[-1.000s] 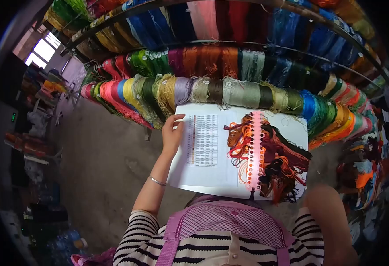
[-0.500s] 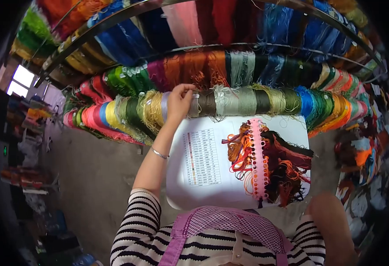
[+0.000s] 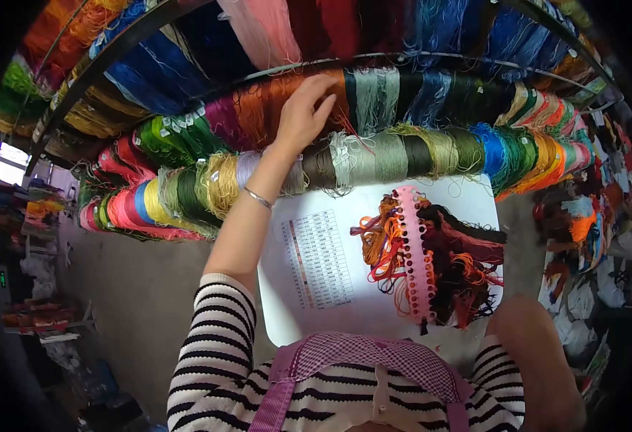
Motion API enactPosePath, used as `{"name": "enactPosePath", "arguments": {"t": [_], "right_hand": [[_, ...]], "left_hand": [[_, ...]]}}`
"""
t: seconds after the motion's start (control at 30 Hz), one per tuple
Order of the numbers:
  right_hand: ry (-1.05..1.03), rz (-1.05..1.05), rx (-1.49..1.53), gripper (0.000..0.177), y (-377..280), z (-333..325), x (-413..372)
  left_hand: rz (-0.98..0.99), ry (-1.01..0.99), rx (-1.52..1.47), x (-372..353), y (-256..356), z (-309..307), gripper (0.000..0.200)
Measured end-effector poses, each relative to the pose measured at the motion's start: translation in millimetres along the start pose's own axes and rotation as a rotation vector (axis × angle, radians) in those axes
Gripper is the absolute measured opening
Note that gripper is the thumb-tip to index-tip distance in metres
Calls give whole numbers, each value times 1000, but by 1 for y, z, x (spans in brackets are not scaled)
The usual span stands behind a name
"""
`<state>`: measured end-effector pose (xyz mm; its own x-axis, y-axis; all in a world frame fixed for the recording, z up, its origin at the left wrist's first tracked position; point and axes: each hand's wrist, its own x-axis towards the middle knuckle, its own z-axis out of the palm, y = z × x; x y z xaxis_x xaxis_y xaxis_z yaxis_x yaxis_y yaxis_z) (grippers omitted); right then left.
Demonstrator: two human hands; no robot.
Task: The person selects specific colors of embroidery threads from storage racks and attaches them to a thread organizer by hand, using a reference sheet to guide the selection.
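Observation:
My left hand (image 3: 306,114) reaches over the front row of thread skeins, thumb and fingers apart. Its fingertips overlap the rust-orange thread skeins (image 3: 254,108) on the row behind, beside pale grey-green skeins (image 3: 375,99). Below the wrist hang dark brown and lavender skeins. A white board (image 3: 276,317) lies in front of my body, carrying a printed colour chart (image 3: 316,259) and a pink perforated thread card (image 3: 414,252) with red, orange and dark brown threads looped through its holes. My right forearm (image 3: 532,360) bends at the lower right; the hand is hidden.
Metal rails (image 3: 143,45) curve over the rack, hung with blue, pink and red skeins. Blue and orange skeins (image 3: 499,155) fill the front row's right end. More threads and bags (image 3: 582,288) hang at the far right; shelves (image 3: 46,317) stand left.
My left hand has moved up and away from the front row to the row behind, its thumb and fingers now spread wider. The view has shifted slightly.

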<state>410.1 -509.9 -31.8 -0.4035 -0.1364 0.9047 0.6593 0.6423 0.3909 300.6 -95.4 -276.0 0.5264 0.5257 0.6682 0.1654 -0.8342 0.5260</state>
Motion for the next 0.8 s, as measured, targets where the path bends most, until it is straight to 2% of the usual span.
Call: {"name": "enactPosePath", "arguments": {"t": [0.03, 0.1, 0.13, 0.23, 0.3, 0.33, 0.4, 0.43, 0.5, 0.53, 0.57, 0.6, 0.63, 0.67, 0.7, 0.73, 0.77, 0.8], "right_hand": [[4, -2, -15, 25, 2, 1, 0], [38, -13, -40, 25, 5, 4, -4], [55, -20, -54, 25, 6, 6, -6], [94, -41, -81, 25, 11, 8, -10], [117, -68, -93, 25, 15, 10, -12], [114, -74, -90, 25, 15, 11, -15], [273, -29, 82, 31, 14, 13, -26], [262, -37, 89, 31, 15, 13, -32], [187, 224, 110, 39, 20, 10, -47], [149, 355, 119, 43, 22, 13, -57], [608, 210, 317, 57, 27, 23, -78], [945, 389, -282, 13, 42, 68, -89], [587, 635, 227, 16, 50, 65, -108], [183, 839, 720, 30, 52, 61, -129], [204, 1276, 234, 31, 35, 78, -163], [-300, 1257, 23, 30, 59, 101, -158], [-328, 1171, 227, 24, 79, 129, -174], [-396, 1098, 222, 20, 90, 159, -184]], "left_hand": [[0, -11, -10, 3, -10, 3, 27], [-81, -74, 169, 7, -32, -11, 31], [-121, -14, 155, 8, -40, -19, 35], [-288, -100, 471, 16, -44, -47, 38], [-293, -162, 678, 26, -51, -55, 39], [-366, -236, 780, 35, -54, -55, 42], [-408, -284, 845, 53, -69, -49, 42], [-456, -346, 916, 59, -76, -48, 41], [-416, -328, 909, 59, -87, -49, 41], [-375, -326, 800, 56, -83, -54, 38], [-333, -325, 698, 50, -77, -59, 34], [-333, -316, 699, 42, -62, -65, 34], [-252, -233, 718, 29, -41, -71, 30], [-173, -155, 735, 15, -25, -75, 25], [-171, -158, 736, 1, -12, -72, 25], [-199, -70, 639, -11, 2, -65, 20], [-226, 20, 541, -16, 10, -58, 16], [-348, -49, 458, -18, 10, -49, 17]]}}
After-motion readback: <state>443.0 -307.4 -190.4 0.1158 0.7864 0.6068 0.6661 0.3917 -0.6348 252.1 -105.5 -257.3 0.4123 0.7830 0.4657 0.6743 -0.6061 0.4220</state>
